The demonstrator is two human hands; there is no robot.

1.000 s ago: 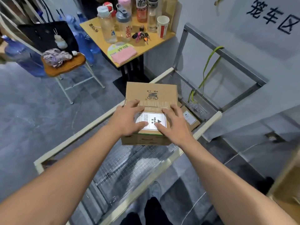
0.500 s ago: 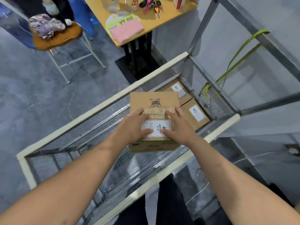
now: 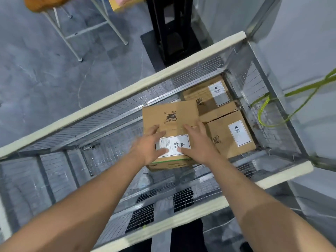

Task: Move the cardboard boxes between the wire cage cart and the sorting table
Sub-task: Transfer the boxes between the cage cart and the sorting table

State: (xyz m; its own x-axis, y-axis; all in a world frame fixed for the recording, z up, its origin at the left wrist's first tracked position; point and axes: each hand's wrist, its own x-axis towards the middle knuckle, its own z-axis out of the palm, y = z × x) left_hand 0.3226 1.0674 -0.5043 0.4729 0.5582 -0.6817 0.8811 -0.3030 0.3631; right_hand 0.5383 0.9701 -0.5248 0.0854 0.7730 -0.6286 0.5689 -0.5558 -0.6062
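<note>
A metal-legged stool [image 3: 39,4] with a brown seat stands on grey floor [image 3: 36,79]; a green strap [image 3: 316,87] hangs at right.

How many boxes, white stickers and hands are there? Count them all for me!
Cardboard boxes: 3 (one under the hands, two more in the wire cage at and)
White stickers: 3 ()
Hands: 2 (left hand, right hand)
Total: 8

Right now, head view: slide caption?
Left hand and right hand rest on a cardboard box inside the wire cage cart.
</note>
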